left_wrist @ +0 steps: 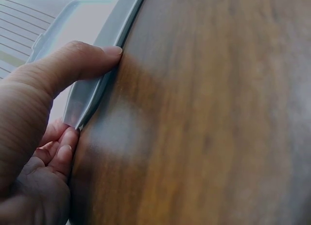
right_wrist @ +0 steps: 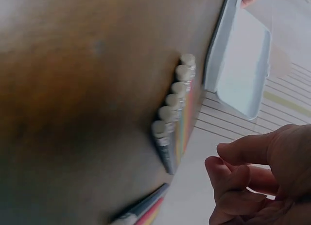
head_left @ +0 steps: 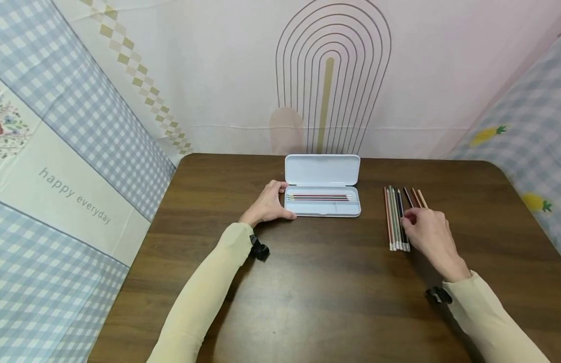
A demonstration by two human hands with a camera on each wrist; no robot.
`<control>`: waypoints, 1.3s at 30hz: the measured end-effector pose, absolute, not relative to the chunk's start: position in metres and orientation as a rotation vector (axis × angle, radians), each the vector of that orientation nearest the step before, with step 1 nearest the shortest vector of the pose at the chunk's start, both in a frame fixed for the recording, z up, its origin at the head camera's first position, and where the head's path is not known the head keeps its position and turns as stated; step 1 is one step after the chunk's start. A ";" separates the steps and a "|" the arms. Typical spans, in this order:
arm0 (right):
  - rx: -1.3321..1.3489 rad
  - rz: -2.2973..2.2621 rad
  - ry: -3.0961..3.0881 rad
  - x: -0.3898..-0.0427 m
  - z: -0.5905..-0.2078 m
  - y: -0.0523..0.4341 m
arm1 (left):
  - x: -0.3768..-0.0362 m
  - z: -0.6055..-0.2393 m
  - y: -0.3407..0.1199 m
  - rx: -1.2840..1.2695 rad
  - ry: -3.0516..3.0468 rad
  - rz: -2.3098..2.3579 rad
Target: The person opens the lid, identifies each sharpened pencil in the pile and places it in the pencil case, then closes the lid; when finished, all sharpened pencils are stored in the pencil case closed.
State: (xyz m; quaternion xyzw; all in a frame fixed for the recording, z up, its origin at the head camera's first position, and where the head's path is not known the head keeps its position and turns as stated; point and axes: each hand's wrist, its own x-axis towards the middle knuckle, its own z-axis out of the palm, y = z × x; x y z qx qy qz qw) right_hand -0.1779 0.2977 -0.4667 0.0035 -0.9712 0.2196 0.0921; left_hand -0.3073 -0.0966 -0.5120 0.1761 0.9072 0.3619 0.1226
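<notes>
Dark wooden tabletop: your left hand is gripping the open pencil case, while your right hand, fingers curling loosely, is hovering over loose pencils.

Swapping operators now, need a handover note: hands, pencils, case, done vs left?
Left hand grips the left end of the open white pencil case, thumb on its rim.
Right hand hovers over the loose pencils, fingers curled, holding nothing that shows.
Done: a few pencils in the case, lying in its rear compartment.
Left: the row of loose pencils on the table to the right of the case; lid not yet closed.
</notes>
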 end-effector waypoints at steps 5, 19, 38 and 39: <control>-0.018 0.660 -2.913 -0.175 -0.473 0.305 | -0.307 -0.512 -0.097 0.505 2.640 1.061; -0.090 0.667 -3.015 -0.179 -0.478 0.311 | -0.308 -0.512 -0.098 0.515 2.644 1.055; -0.097 0.656 -3.044 -0.179 -0.480 0.313 | -0.308 -0.512 -0.097 0.525 2.641 1.065; -0.099 0.654 -3.047 -0.179 -0.480 0.312 | -0.308 -0.512 -0.097 0.527 2.641 1.066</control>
